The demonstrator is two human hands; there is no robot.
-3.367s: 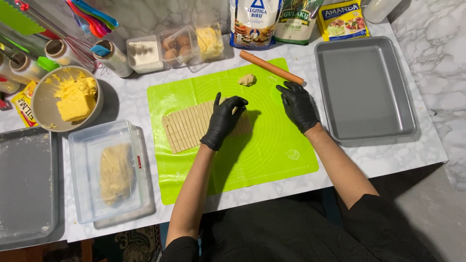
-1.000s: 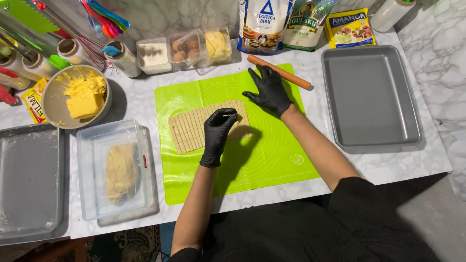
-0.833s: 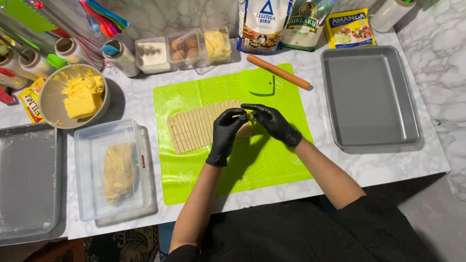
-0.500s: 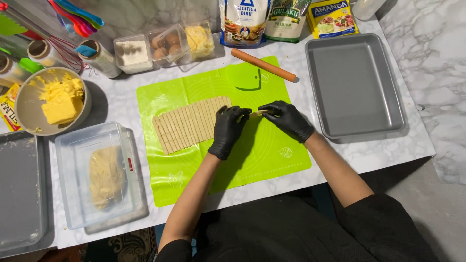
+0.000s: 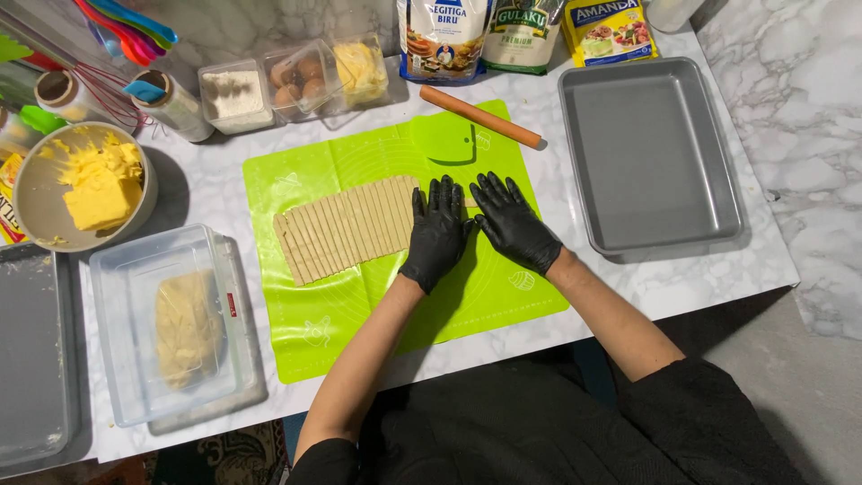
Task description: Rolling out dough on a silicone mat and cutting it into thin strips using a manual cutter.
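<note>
Pressing flat, both hands [image 5: 437, 232] [image 5: 514, 223] splayed wide, holding nothing, on dough strips' [image 5: 346, 226] right end – roll w/ even, light palm pressure so strips stay on mat [image 5: 359, 314].

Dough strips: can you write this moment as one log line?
left hand flat on dough strips | right hand beside | green mat

Mat [image 5: 377, 332] front open; rolling pin [image 5: 480, 117] blocks rear.
</note>
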